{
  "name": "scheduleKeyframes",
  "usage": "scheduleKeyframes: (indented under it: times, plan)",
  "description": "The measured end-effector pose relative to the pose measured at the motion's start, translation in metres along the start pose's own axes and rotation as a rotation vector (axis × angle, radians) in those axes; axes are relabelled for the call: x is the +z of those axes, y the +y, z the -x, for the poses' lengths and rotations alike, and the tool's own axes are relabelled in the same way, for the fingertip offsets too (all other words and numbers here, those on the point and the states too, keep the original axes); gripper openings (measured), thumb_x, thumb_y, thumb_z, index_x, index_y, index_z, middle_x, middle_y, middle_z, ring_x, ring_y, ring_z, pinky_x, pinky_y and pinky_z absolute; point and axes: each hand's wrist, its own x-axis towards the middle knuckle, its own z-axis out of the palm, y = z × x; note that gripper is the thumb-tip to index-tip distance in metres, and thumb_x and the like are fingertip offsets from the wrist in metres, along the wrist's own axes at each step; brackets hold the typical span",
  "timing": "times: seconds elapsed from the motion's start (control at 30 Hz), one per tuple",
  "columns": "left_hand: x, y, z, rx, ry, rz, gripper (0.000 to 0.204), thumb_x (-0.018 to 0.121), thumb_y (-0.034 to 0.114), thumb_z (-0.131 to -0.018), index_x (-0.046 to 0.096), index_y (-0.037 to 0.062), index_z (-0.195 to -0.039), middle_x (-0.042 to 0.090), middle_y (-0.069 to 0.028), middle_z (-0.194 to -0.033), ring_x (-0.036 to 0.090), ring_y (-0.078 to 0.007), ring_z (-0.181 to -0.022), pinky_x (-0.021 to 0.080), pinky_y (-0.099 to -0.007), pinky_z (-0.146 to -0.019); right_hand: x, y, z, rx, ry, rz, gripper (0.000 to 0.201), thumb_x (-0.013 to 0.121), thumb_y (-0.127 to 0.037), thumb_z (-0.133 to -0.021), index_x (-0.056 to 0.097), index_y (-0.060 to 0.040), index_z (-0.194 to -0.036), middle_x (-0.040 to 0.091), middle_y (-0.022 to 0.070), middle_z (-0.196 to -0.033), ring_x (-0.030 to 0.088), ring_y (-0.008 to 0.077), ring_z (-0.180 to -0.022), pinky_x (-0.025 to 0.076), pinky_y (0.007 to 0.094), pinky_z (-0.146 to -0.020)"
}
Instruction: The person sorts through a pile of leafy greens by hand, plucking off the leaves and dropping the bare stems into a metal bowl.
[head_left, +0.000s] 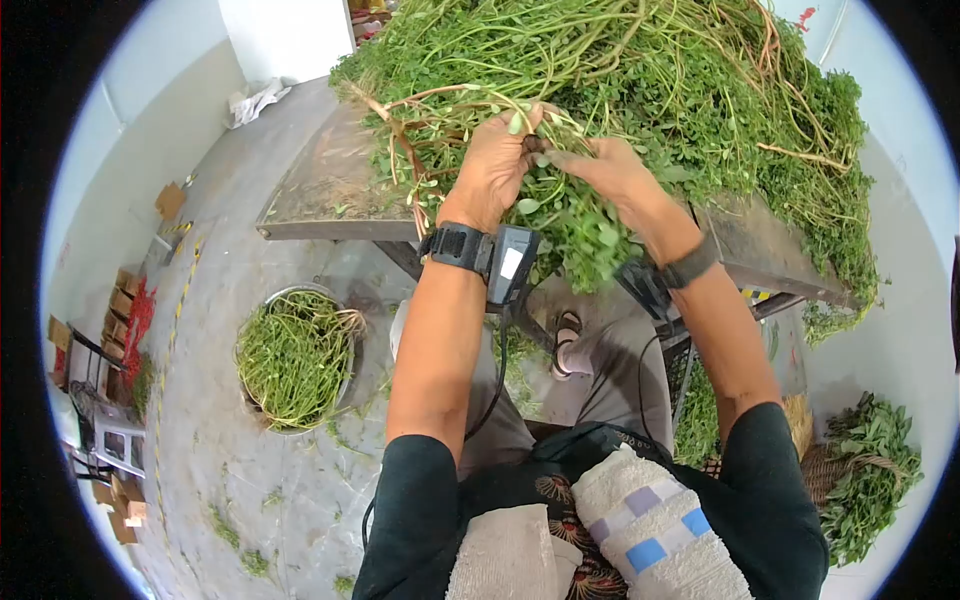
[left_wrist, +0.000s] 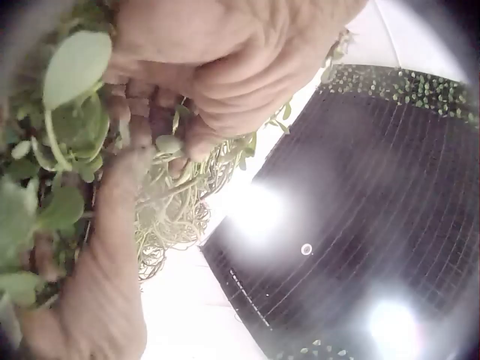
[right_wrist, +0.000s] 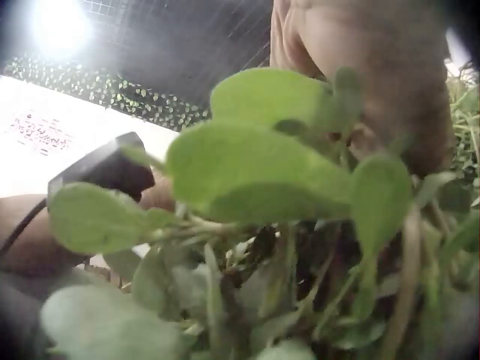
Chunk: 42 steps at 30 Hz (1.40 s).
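Over the front edge of the table, my left hand (head_left: pixel 492 165) grips some purslane stems (head_left: pixel 440 93), their long reddish ends trailing to the left. Close against it, my right hand (head_left: pixel 622 182) pinches the same bunch between thumb and fingers. Leafy purslane tops (head_left: pixel 590 235) hang below the two hands. The left wrist view has the left hand (left_wrist: pixel 240 60) above and the right hand (left_wrist: pixel 109 255) below, fingertips meeting among the stems. Broad purslane leaves (right_wrist: pixel 247 169) partly cover the right hand (right_wrist: pixel 375 82) in the right wrist view.
A large heap of purslane (head_left: pixel 640 60) covers much of the wooden table (head_left: pixel 330 185). On the floor at left stands a round metal basin (head_left: pixel 350 375) full of cut stems. A basket (head_left: pixel 825 470) with leafy greens sits at lower right. Scraps (head_left: pixel 255 562) litter the floor.
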Motion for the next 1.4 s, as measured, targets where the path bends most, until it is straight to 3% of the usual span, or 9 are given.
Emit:
scheduleKeyframes:
  times: [0.43, 0.6, 0.9, 0.97, 1.03, 1.1, 1.17, 1.27, 1.4]
  plan:
    - [0.010, 0.010, 0.004, 0.027, 0.084, 0.090, 0.049, 0.065, 0.036, -0.084, 0.050, 0.0045, -0.118, 0.059, -0.0056, -0.095, 0.058, -0.0189, -0.086, 0.049, -0.0366, -0.076, -0.015, -0.027, 0.012, 0.043, -0.073, 0.077, 0.028, 0.063, -0.019, -0.083, 0.060, -0.0020, -0.105, 0.061, 0.0002, -0.089, 0.053, 0.0076, -0.075, 0.043, 0.0234, -0.065]
    - [0.010, 0.005, 0.005, 0.102, 0.013, -0.047, 0.043, 0.047, 0.045, -0.092, 0.058, 0.0046, -0.102, 0.061, -0.0062, -0.081, 0.059, -0.0146, -0.078, 0.048, -0.0300, -0.065, -0.011, -0.019, 0.013, 0.116, -0.004, -0.007, 0.024, 0.061, -0.019, -0.084, 0.062, -0.0033, -0.102, 0.059, -0.0021, -0.086, 0.050, 0.0076, -0.072, 0.042, 0.0235, -0.062]
    - [0.010, -0.018, -0.024, 0.013, 0.392, -0.546, 0.035, 0.041, 0.027, -0.095, 0.062, 0.0031, -0.081, 0.058, -0.0073, -0.065, 0.055, -0.0184, -0.059, 0.044, -0.0356, -0.056, -0.017, -0.056, 0.008, -0.281, -0.586, 0.918, 0.021, 0.059, -0.018, -0.079, 0.056, 0.0022, -0.083, 0.050, 0.0072, -0.055, 0.037, 0.0147, -0.052, 0.035, 0.0319, -0.050]
    - [-0.026, -0.047, -0.058, 0.937, 0.098, -1.708, 0.033, 0.041, 0.027, -0.094, 0.063, 0.0053, -0.082, 0.057, -0.0066, -0.066, 0.053, -0.0189, -0.059, 0.043, -0.0366, -0.057, -0.019, -0.058, 0.023, -0.349, -0.739, 0.829, 0.019, 0.058, -0.016, -0.077, 0.059, 0.0004, -0.085, 0.056, 0.0119, -0.063, 0.048, 0.0208, -0.055, 0.042, 0.0338, -0.055]
    - [-0.006, -0.020, -0.033, 0.810, 0.176, -1.492, 0.031, 0.043, 0.028, -0.093, 0.059, 0.0015, -0.091, 0.059, -0.0070, -0.068, 0.056, -0.0211, -0.059, 0.047, -0.0345, -0.059, -0.007, -0.041, 0.063, -0.431, -1.021, 0.329, 0.018, 0.059, -0.013, -0.074, 0.062, -0.0012, -0.087, 0.062, 0.0122, -0.071, 0.057, 0.0201, -0.063, 0.047, 0.0317, -0.061]
    - [0.003, -0.001, -0.024, -0.008, 0.421, -0.442, 0.034, 0.039, 0.032, -0.096, 0.057, 0.0036, -0.090, 0.061, -0.0081, -0.070, 0.056, -0.0196, -0.056, 0.048, -0.0326, -0.056, -0.008, -0.037, 0.081, -0.303, -0.921, 0.380, 0.018, 0.061, -0.014, -0.074, 0.062, -0.0017, -0.088, 0.063, 0.0106, -0.072, 0.057, 0.0175, -0.064, 0.047, 0.0300, -0.063]
    - [0.010, 0.011, -0.018, -0.005, 0.429, -0.323, 0.037, 0.037, 0.036, -0.096, 0.056, 0.0053, -0.086, 0.062, -0.0083, -0.071, 0.052, -0.0167, -0.052, 0.048, -0.0312, -0.054, -0.007, -0.037, 0.086, -0.104, -0.728, 0.469, 0.020, 0.066, -0.016, -0.075, 0.062, -0.0025, -0.089, 0.064, 0.0073, -0.076, 0.057, 0.0121, -0.068, 0.047, 0.0266, -0.067]
    - [-0.010, 0.011, -0.016, 0.043, -0.072, -0.026, 0.031, 0.047, 0.034, -0.094, 0.055, 0.0044, -0.096, 0.064, -0.0111, -0.081, 0.058, -0.0158, -0.071, 0.051, -0.0302, -0.063, -0.031, -0.021, 0.078, -0.011, -0.325, 0.350, 0.021, 0.070, -0.022, -0.079, 0.063, -0.0051, -0.090, 0.063, 0.0013, -0.081, 0.055, 0.0111, -0.070, 0.046, 0.0266, -0.064]
    - [-0.009, 0.014, -0.019, -0.026, -0.143, 0.108, 0.029, 0.052, 0.024, -0.092, 0.051, -0.0015, -0.105, 0.060, -0.0190, -0.104, 0.059, -0.0211, -0.085, 0.052, -0.0304, -0.074, -0.048, -0.006, 0.065, 0.220, 0.098, -0.006, 0.024, 0.071, -0.024, -0.080, 0.065, -0.0066, -0.096, 0.060, -0.0003, -0.087, 0.054, 0.0108, -0.071, 0.046, 0.0256, -0.060]
